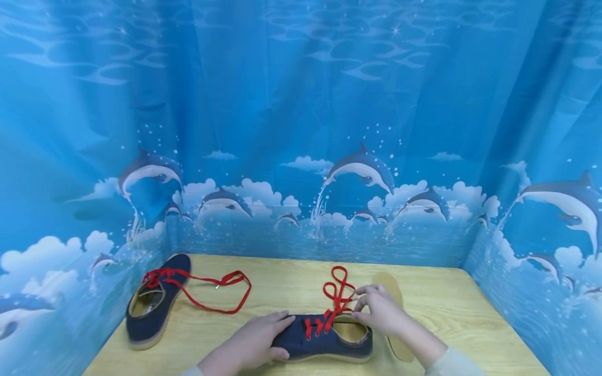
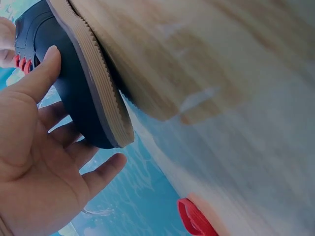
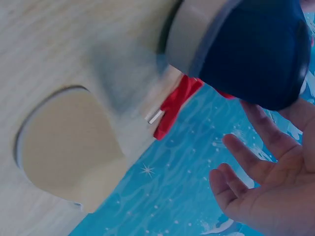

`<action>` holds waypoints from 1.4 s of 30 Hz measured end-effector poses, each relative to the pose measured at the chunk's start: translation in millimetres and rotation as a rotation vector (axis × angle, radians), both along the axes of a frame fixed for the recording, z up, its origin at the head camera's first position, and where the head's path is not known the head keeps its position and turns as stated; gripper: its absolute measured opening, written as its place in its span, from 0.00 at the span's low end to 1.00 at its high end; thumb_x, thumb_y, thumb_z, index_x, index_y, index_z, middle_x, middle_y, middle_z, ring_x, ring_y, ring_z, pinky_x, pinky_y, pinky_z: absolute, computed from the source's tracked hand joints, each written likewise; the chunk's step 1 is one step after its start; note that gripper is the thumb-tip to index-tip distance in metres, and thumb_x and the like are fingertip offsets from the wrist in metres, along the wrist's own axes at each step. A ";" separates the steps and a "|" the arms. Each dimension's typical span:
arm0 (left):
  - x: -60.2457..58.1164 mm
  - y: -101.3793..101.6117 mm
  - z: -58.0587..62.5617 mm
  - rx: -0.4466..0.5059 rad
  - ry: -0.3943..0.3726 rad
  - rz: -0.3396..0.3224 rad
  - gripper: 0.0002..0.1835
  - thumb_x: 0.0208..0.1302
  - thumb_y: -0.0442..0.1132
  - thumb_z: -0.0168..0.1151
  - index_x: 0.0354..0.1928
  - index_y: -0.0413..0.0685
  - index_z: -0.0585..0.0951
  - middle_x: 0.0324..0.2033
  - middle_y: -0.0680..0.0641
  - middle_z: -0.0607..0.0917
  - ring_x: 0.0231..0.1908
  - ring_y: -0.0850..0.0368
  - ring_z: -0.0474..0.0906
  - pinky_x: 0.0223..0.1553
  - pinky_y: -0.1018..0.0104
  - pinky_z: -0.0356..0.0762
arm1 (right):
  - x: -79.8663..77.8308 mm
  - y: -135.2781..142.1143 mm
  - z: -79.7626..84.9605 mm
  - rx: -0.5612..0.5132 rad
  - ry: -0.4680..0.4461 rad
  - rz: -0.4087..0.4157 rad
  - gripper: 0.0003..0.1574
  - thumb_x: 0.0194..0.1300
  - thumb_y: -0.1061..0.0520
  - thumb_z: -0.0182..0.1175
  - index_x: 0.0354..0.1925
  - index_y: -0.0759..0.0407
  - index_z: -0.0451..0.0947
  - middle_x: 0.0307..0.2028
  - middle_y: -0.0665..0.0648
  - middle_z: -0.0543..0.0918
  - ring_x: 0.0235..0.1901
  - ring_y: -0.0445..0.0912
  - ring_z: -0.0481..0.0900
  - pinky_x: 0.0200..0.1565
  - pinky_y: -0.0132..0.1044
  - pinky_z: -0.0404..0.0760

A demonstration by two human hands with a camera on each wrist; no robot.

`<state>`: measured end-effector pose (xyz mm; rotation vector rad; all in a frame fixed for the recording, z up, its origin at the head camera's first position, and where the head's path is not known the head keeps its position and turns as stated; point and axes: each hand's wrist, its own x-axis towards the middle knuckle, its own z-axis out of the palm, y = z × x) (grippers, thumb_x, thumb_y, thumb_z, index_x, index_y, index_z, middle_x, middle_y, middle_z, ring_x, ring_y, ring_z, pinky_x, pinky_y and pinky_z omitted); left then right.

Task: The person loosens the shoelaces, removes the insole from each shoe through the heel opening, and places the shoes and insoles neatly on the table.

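Observation:
A navy shoe (image 1: 296, 342) with red laces lies sideways on the table, toe to the left. My left hand (image 1: 256, 337) holds it round the toe; in the left wrist view the thumb (image 2: 45, 69) presses one side of the upper, with fingers beyond the other. At the shoe's opening, my right hand (image 1: 383, 310) has thumb and index finger at the far collar edge, their tips partly hidden behind the heel (image 3: 251, 54) in the right wrist view. The other right fingers are loosely bent. Looped red laces (image 1: 339, 292) rise just left of that hand.
A second navy shoe (image 1: 157, 313) stands at the table's left, its red lace (image 1: 226, 310) trailing right across the wooden table (image 1: 470, 324). A tan insole (image 1: 390, 284) lies partly under my right forearm. A blue dolphin-print curtain (image 1: 301, 104) encloses the back and sides.

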<state>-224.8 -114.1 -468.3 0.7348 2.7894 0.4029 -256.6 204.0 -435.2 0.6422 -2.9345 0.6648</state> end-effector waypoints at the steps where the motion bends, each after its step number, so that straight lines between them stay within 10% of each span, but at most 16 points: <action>1: -0.1 -0.1 -0.3 0.001 0.011 -0.007 0.41 0.59 0.64 0.66 0.73 0.65 0.69 0.71 0.51 0.70 0.69 0.50 0.68 0.62 0.42 0.72 | 0.7 0.6 -1.0 0.006 -0.003 0.009 0.10 0.56 0.53 0.74 0.22 0.43 0.84 0.56 0.62 0.80 0.57 0.64 0.71 0.57 0.66 0.71; 27: -67.5 -3.0 1.7 -0.209 0.349 -0.286 0.36 0.59 0.64 0.64 0.69 0.62 0.75 0.67 0.52 0.76 0.64 0.56 0.74 0.61 0.56 0.75 | 40.9 -14.3 0.9 0.225 0.187 0.016 0.19 0.50 0.56 0.74 0.12 0.46 0.76 0.45 0.57 0.85 0.52 0.57 0.75 0.53 0.61 0.76; 42: -73.2 -8.9 -3.2 -0.212 0.359 -0.241 0.33 0.72 0.65 0.46 0.74 0.65 0.68 0.71 0.51 0.70 0.66 0.54 0.71 0.65 0.52 0.71 | 45.0 -23.6 5.4 0.217 0.150 0.031 0.23 0.52 0.52 0.75 0.10 0.46 0.73 0.44 0.58 0.85 0.51 0.59 0.75 0.52 0.61 0.77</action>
